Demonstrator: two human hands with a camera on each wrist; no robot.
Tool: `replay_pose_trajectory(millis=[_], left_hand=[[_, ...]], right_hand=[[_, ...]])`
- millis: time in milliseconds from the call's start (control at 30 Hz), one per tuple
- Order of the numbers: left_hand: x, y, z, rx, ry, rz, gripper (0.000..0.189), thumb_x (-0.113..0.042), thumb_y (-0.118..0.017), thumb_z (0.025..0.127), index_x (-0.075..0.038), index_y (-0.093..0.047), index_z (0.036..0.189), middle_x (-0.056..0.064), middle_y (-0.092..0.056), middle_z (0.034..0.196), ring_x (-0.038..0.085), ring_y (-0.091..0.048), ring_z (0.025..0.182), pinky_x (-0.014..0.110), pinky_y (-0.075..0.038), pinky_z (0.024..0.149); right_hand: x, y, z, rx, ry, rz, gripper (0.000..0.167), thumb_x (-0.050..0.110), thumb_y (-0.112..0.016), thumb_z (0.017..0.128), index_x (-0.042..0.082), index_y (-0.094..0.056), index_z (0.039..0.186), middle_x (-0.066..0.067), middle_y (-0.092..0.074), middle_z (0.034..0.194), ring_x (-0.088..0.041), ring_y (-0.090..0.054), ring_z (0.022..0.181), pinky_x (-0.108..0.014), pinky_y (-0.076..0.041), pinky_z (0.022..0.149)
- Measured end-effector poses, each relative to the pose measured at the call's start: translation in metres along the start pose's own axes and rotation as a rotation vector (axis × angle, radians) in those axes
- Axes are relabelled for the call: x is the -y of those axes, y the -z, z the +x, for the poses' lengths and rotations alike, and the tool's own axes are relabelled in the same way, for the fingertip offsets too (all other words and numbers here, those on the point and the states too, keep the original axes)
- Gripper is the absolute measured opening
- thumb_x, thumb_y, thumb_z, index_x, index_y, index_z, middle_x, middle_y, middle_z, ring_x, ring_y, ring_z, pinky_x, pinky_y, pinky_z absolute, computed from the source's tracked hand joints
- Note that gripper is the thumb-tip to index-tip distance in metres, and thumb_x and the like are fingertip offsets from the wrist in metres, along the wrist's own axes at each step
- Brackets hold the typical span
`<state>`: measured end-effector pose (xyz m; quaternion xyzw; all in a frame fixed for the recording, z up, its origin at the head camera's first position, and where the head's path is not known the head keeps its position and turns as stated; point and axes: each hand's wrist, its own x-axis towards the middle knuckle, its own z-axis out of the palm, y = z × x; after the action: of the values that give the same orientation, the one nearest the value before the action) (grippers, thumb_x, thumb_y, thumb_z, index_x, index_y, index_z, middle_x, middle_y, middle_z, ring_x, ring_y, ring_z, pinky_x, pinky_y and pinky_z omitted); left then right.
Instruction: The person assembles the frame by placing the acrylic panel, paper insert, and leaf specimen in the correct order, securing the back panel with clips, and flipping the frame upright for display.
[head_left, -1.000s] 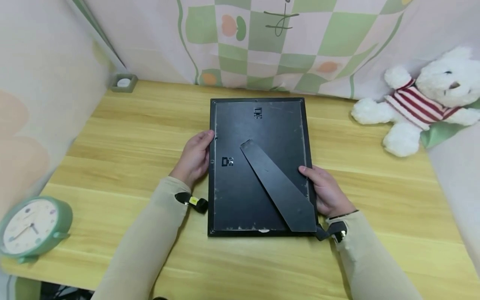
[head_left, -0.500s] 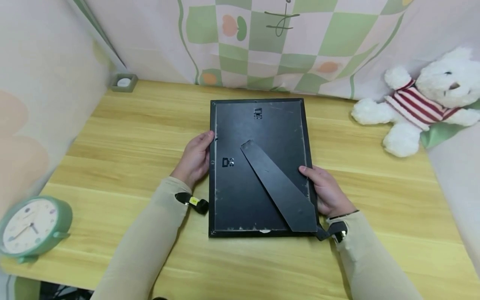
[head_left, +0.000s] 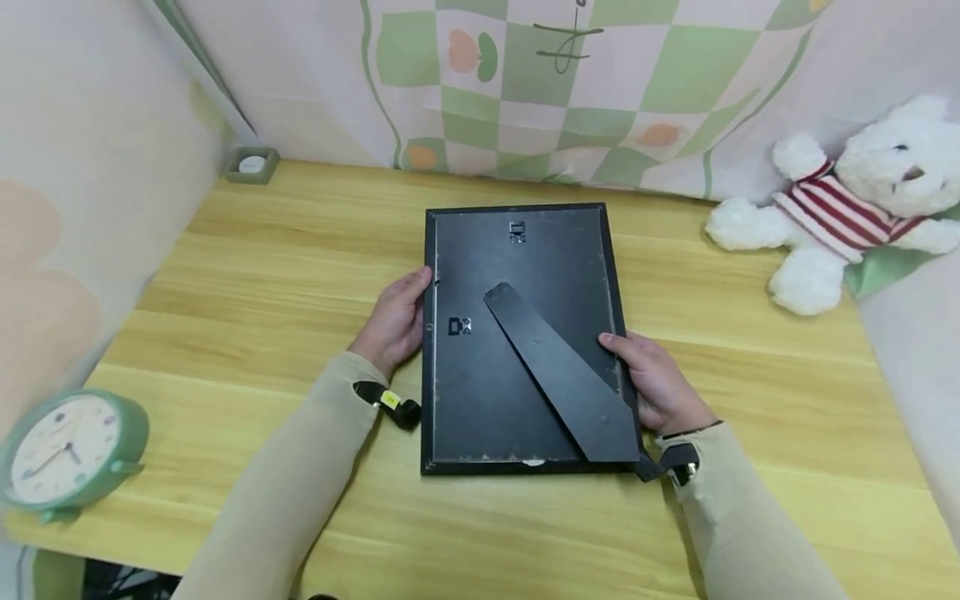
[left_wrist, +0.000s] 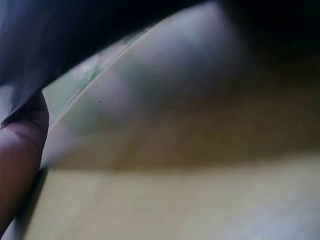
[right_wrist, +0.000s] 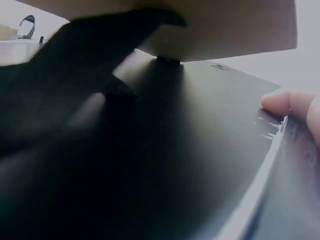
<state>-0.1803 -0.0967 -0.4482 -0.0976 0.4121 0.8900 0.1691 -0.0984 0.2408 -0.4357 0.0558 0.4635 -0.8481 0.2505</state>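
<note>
A black picture frame (head_left: pixel 480 400) is held back side up over the table, its back panel facing the head camera. A tapered easel leg (head_left: pixel 564 375) slants across the panel toward the near right corner; in the right wrist view the leg (right_wrist: pixel 230 30) stands out from the panel. My left hand (head_left: pixel 395 321) grips the left edge, thumb at the rim and fingers underneath, mostly hidden. On the right edge, my right hand (head_left: pixel 660 383) grips lower down, its thumb (right_wrist: pixel 277 103) lying on the back panel. Two metal hangers show on the panel, one a top hanger (head_left: pixel 517 232).
A green alarm clock (head_left: pixel 71 450) stands at the table's left front. A small square green holder (head_left: pixel 252 165) sits in the back left corner. At the back right lies a white teddy bear (head_left: pixel 847 200) in a striped shirt. A checkered cloth (head_left: pixel 555 92) hangs behind the wooden table (head_left: pixel 247 333).
The frame's far edge has dropped slightly in the head view while its near edge stays about level. Both hands keep their grip, and the whole view has shifted a little.
</note>
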Motion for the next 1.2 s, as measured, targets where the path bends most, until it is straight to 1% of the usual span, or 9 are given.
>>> replay_pose_trajectory(millis=[233, 400, 467, 567, 633, 733, 933, 1067, 1200], left_hand=[[0.002, 0.004, -0.004, 0.013, -0.013, -0.04, 0.03, -0.023, -0.046, 0.108, -0.003, -0.052, 0.129, 0.005, -0.065, 0.115, 0.013, -0.065, 0.1, 0.025, -0.056, 0.086], [0.002, 0.006, -0.005, 0.079, 0.028, -0.111, 0.031, -0.025, -0.047, 0.107, -0.008, -0.055, 0.132, 0.004, -0.066, 0.119, 0.014, -0.064, 0.106, 0.026, -0.054, 0.09], [0.001, 0.005, -0.004, 0.108, 0.045, -0.128, 0.035, -0.032, -0.043, 0.108, -0.01, -0.056, 0.132, 0.004, -0.067, 0.119, 0.016, -0.064, 0.105, 0.028, -0.054, 0.09], [0.0, 0.004, -0.002, 0.136, 0.07, -0.115, 0.047, -0.047, -0.033, 0.108, -0.016, -0.055, 0.137, 0.003, -0.065, 0.124, 0.017, -0.063, 0.108, 0.03, -0.052, 0.091], [-0.001, 0.002, -0.001, 0.13, 0.078, -0.095, 0.055, -0.053, -0.027, 0.107, -0.02, -0.054, 0.141, 0.003, -0.063, 0.13, 0.017, -0.063, 0.112, 0.031, -0.051, 0.093], [-0.002, -0.002, 0.0, 0.103, 0.084, -0.071, 0.056, -0.055, -0.026, 0.106, -0.025, -0.053, 0.145, 0.004, -0.062, 0.135, 0.017, -0.064, 0.114, 0.031, -0.052, 0.095], [-0.004, -0.008, 0.0, 0.033, 0.083, -0.039, 0.058, -0.056, -0.031, 0.105, -0.02, -0.058, 0.14, 0.008, -0.069, 0.12, 0.019, -0.07, 0.1, 0.03, -0.058, 0.083], [-0.006, -0.008, -0.001, 0.001, 0.088, -0.035, 0.058, -0.057, -0.032, 0.104, -0.019, -0.059, 0.138, 0.007, -0.07, 0.115, 0.018, -0.07, 0.097, 0.03, -0.058, 0.082], [-0.007, -0.008, -0.001, -0.009, 0.087, -0.044, 0.058, -0.057, -0.033, 0.104, -0.018, -0.059, 0.138, 0.008, -0.069, 0.114, 0.018, -0.07, 0.096, 0.03, -0.058, 0.081]], right_hand=[[-0.003, 0.0, 0.003, -0.003, -0.004, 0.003, 0.02, 0.015, -0.049, 0.107, 0.007, -0.063, 0.118, -0.008, -0.074, 0.105, -0.02, -0.074, 0.087, -0.031, -0.061, 0.075], [-0.004, 0.003, 0.002, 0.006, -0.008, 0.033, 0.021, 0.014, -0.047, 0.107, 0.007, -0.063, 0.119, -0.009, -0.073, 0.107, -0.021, -0.074, 0.088, -0.031, -0.061, 0.076], [-0.004, 0.004, 0.001, 0.019, -0.005, 0.032, 0.022, 0.014, -0.046, 0.108, 0.007, -0.063, 0.12, -0.01, -0.073, 0.107, -0.021, -0.074, 0.089, -0.032, -0.061, 0.076], [-0.003, 0.004, 0.001, 0.036, 0.0, 0.013, 0.022, 0.013, -0.046, 0.108, 0.007, -0.063, 0.12, -0.01, -0.073, 0.107, -0.021, -0.074, 0.09, -0.032, -0.061, 0.077], [-0.003, 0.005, 0.001, 0.042, 0.003, -0.001, 0.022, 0.013, -0.046, 0.108, 0.006, -0.063, 0.12, -0.01, -0.074, 0.107, -0.021, -0.074, 0.091, -0.032, -0.061, 0.077], [-0.002, 0.005, 0.0, 0.051, 0.002, -0.002, 0.023, 0.012, -0.045, 0.108, 0.006, -0.063, 0.119, -0.01, -0.074, 0.107, -0.022, -0.074, 0.091, -0.032, -0.061, 0.077], [-0.001, 0.005, -0.001, 0.077, -0.005, 0.01, 0.024, 0.012, -0.044, 0.108, 0.005, -0.064, 0.12, -0.011, -0.074, 0.107, -0.021, -0.074, 0.091, -0.031, -0.061, 0.077], [-0.001, 0.004, 0.0, 0.078, -0.005, 0.01, 0.025, 0.012, -0.044, 0.108, 0.005, -0.064, 0.121, -0.011, -0.074, 0.108, -0.022, -0.074, 0.092, -0.032, -0.061, 0.078], [-0.001, 0.003, 0.002, 0.08, -0.003, 0.016, 0.025, 0.011, -0.044, 0.108, 0.005, -0.063, 0.122, -0.012, -0.073, 0.111, -0.022, -0.074, 0.094, -0.032, -0.06, 0.08]])
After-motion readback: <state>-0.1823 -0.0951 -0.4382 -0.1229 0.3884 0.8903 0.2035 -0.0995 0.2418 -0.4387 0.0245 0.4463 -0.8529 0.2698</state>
